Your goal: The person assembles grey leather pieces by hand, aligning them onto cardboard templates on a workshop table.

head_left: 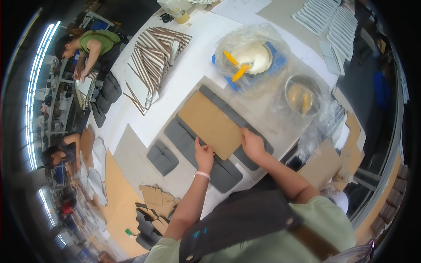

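A flat tan rectangular board with rounded corners lies at a slant over dark grey padded panels. My left hand is at the board's near left edge, index finger pointing up along it and the other fingers curled at the rim. My right hand closes on the board's right edge near its corner. Parts of the grey panels show on both sides of the board. To the left of them rests a smaller dark grey padded piece, apart from both hands.
Brown-edged white panels lie fanned out at the back left. Beyond the board sits a plastic-covered bowl of cream-coloured paste with yellow spatulas, beside a round container. White pieces are stacked far right. Two people work at the left.
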The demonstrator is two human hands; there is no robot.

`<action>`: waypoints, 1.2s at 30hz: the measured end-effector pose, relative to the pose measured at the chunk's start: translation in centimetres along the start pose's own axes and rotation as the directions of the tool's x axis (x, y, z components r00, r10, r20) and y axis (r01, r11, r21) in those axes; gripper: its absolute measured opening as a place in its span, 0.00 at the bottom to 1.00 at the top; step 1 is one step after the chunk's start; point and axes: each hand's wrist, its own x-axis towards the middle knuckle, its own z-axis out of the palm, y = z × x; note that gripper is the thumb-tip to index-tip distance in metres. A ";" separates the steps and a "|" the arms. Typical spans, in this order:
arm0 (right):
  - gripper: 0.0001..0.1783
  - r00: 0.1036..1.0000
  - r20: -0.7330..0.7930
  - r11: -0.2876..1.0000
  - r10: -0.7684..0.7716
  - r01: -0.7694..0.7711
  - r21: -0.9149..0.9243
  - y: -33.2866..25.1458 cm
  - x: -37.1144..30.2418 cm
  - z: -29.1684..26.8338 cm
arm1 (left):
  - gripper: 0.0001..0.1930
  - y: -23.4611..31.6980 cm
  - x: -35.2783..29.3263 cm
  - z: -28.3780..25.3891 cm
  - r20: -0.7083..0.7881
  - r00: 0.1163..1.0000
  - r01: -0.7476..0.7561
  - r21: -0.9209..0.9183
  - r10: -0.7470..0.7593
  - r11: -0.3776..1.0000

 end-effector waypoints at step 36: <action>0.15 0.419 0.870 0.966 -0.258 0.096 0.240 -16.8 -19.2 17.1 | 0.30 -19.8 -29.6 -23.2 -0.301 0.941 0.025 0.517 0.155 0.855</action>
